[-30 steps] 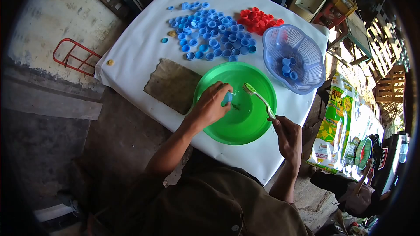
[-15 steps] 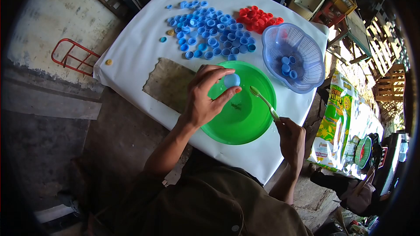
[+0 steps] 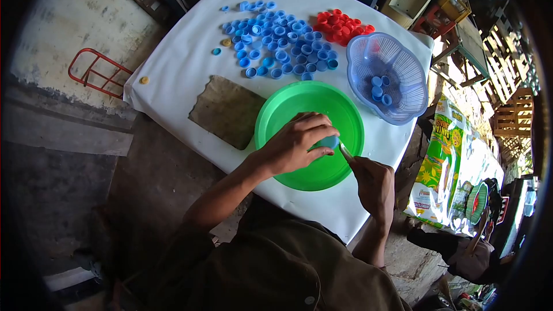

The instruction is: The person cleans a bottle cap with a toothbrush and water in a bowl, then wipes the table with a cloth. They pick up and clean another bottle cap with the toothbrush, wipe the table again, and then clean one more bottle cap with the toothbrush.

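Over the green basin (image 3: 271, 116), my left hand (image 3: 296, 145) holds a blue bottle cap (image 3: 328, 143) between thumb and fingers. My right hand (image 3: 374, 187) grips a green-and-white toothbrush (image 3: 347, 152) by its handle, over the basin's right side. The brush head is close to the cap; whether they touch cannot be made out. Several loose blue caps (image 3: 282, 31) are spread behind the basin, next to a pile of red caps (image 3: 343, 26). A blue plastic basket (image 3: 403, 63) at the right has several blue caps inside.
A grey-brown cloth (image 3: 226, 110) lies left of the basin on the white-covered table (image 3: 178, 57). One yellowish cap (image 3: 144, 80) sits near the left edge. A red metal frame (image 3: 95, 72) stands beyond that edge. Green-and-yellow printed sacking (image 3: 440, 161) is on the right.
My left hand has lowered the cap toward the basin and moved it right. The toothbrush in my right hand has come down and now points toward the cap.
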The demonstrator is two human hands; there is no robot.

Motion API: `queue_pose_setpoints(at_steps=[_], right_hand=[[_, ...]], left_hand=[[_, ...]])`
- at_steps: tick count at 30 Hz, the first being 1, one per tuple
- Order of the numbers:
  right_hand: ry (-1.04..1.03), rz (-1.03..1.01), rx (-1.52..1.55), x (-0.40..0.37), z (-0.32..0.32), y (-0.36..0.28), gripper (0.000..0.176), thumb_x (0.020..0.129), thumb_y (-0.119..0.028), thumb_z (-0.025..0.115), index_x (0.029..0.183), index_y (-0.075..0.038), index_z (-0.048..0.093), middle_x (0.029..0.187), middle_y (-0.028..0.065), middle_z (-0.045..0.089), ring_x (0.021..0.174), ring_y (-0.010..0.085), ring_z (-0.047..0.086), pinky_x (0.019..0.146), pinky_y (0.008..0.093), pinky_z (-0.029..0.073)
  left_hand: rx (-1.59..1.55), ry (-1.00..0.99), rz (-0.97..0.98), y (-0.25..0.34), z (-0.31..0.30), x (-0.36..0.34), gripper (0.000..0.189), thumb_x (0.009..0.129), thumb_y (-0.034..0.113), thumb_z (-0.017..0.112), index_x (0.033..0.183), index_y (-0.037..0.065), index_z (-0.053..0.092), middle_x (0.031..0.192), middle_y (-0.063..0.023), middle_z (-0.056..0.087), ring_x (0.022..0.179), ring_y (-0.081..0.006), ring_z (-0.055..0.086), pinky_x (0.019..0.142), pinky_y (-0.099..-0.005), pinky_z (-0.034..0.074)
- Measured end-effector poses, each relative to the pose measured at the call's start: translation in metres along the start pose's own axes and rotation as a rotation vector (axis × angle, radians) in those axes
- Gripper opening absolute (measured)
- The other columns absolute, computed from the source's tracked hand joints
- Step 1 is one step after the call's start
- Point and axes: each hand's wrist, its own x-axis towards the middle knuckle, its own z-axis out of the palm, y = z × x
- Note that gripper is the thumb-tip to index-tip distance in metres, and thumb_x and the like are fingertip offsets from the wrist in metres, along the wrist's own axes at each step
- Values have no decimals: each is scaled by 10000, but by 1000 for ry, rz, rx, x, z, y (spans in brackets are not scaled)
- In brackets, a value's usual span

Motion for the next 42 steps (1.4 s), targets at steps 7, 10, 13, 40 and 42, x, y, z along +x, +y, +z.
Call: queue_pose_setpoints(at_steps=[7,10,13,40,42], right_hand=[[-32,-31,0,4,2,-6,130,867,-80,696,940,27,712,730,216,651,622,340,658,566,373,470],[-37,-65,-21,6,6,0,125,860,-78,700,932,24,712,724,207,649,612,343,646,563,374,468],[9,-78,19,1,8,1,119,861,-80,697,925,18,713,713,196,644,600,346,629,560,375,463],[-20,-38,14,2,6,11,135,875,-82,694,939,36,712,710,200,658,604,316,657,571,349,473],[-11,3,-47,3,0,15,148,875,-84,695,951,42,711,718,204,666,624,313,674,580,343,480]], left_hand=[[10,10,29,1,-4,2,372,761,122,807,1104,46,683,1102,-95,654,1112,-282,606,982,-404,486],[30,-97,55,-4,-6,-2,378,773,123,798,1121,42,675,1127,-96,648,1146,-285,593,1027,-407,465],[-135,163,7,3,-27,7,367,775,122,799,1114,48,679,1113,-88,645,1150,-280,592,996,-400,484],[-167,229,-15,7,-31,-8,371,789,1,763,1132,13,624,1131,-129,654,1125,-263,604,917,-371,514],[-558,418,-136,-2,-37,-20,334,841,-45,706,1149,-29,579,1230,-156,584,1162,-233,578,933,-362,526]])
